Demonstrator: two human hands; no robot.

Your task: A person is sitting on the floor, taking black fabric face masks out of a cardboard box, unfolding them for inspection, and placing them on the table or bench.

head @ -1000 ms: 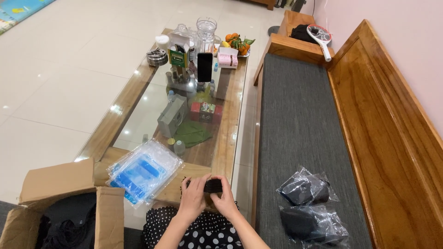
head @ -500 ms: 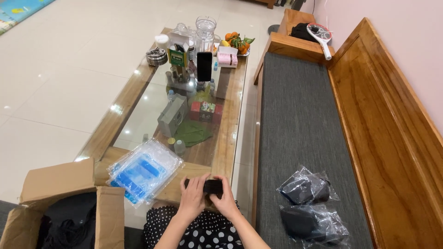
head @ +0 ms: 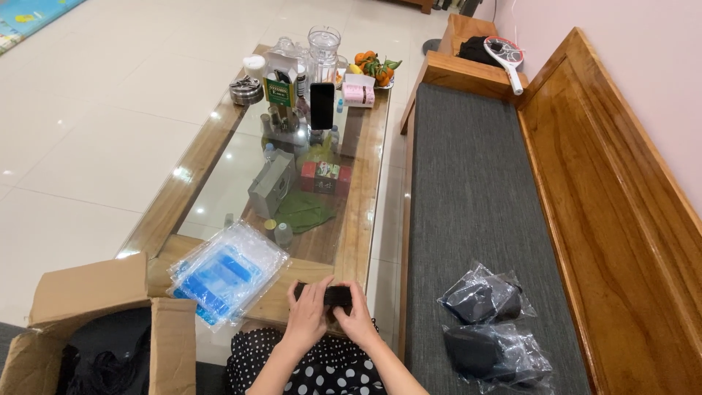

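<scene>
Hiding behind fingers (head: 344, 311): black item (head: 336, 295).

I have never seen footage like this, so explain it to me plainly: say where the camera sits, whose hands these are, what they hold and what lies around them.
There is no machine here. The camera sits on a person's head and looks down, so the two bare hands at the bottom are the wearer's own. The left hand and right hand together grip a small black item above the lap. Ahead is a glass-topped table with a stack of clear bags, a phone standing upright, jars and fruit. At the left is an open cardboard box. On the bench to the right lie two bagged black items.
</scene>
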